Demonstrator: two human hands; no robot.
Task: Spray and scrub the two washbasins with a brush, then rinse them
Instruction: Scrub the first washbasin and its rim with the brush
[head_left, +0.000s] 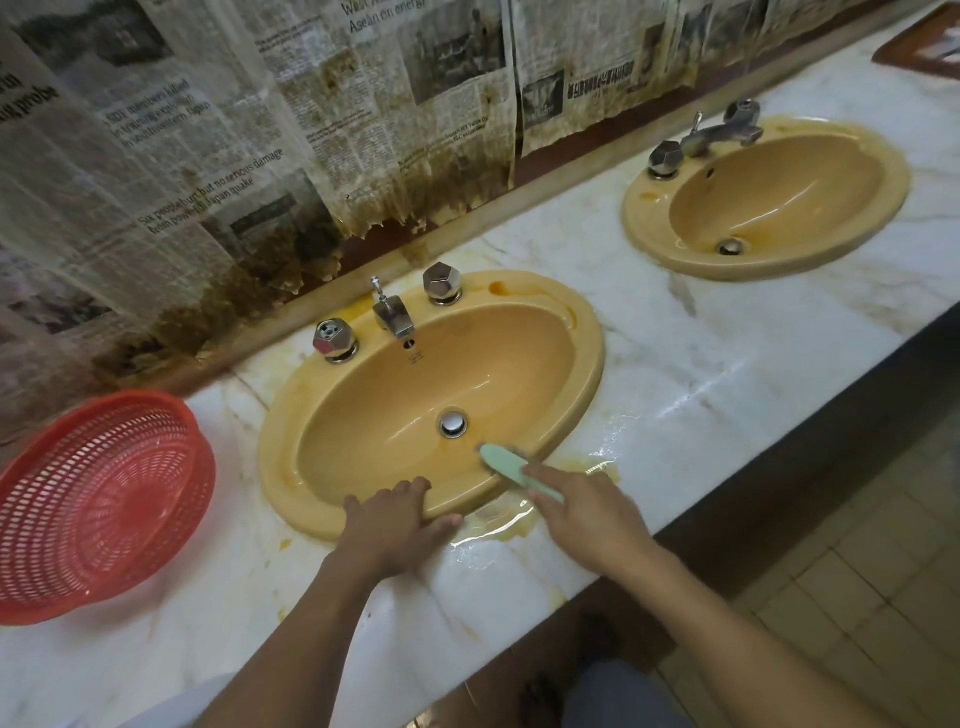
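Right hand (582, 514) gripping green brush (511, 467), scrubbing near basin (280, 441) front wall beside drain (453, 423); left hand (400, 525) resting flat-fingered on rim. Far basin (644, 213) seemingly waiting; rinsing likely pending.

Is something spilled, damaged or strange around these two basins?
Yes. A yellowish puddle lies on the marble counter against the front rim of the near basin, beside the right hand holding the brush. The newspaper at the back is stained brown and torn ragged along its lower edge.
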